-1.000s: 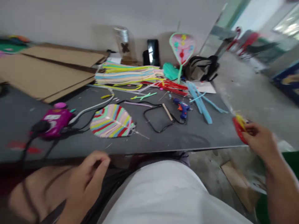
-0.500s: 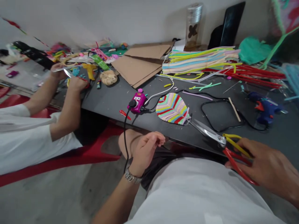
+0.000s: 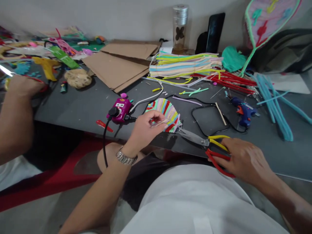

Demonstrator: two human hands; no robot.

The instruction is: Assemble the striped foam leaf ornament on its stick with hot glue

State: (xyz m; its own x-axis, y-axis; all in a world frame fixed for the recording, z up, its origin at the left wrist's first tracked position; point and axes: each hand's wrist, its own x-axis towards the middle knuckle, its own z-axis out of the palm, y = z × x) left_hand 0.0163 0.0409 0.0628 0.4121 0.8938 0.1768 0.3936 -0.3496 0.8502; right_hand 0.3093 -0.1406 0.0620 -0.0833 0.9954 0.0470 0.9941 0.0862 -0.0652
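Observation:
A leaf-shaped piece of striped pipe cleaners (image 3: 168,110) lies near the table's front edge, in bands of red, yellow, blue and lilac. My left hand (image 3: 143,128), a metal watch on its wrist, covers the leaf's lower left part. Thumb and fingers come together there; what is between them, if anything, I cannot make out. My right hand (image 3: 246,159) grips the scissors (image 3: 195,137) by their red and yellow handles. The blades point left, with their tips at the leaf's lower right end.
Behind lie bundled pipe cleaners (image 3: 185,65) and cardboard sheets (image 3: 124,68). A purple power socket (image 3: 120,110) with cords stands left, a blue glue gun (image 3: 245,112) right. A glass bottle (image 3: 179,29) is by the wall. A co-worker's hand (image 3: 24,85) is at far left.
My left hand has moved up from the table's front edge onto the leaf. The scissors stay in my right hand, tips still beside the leaf. The view has swung to the right.

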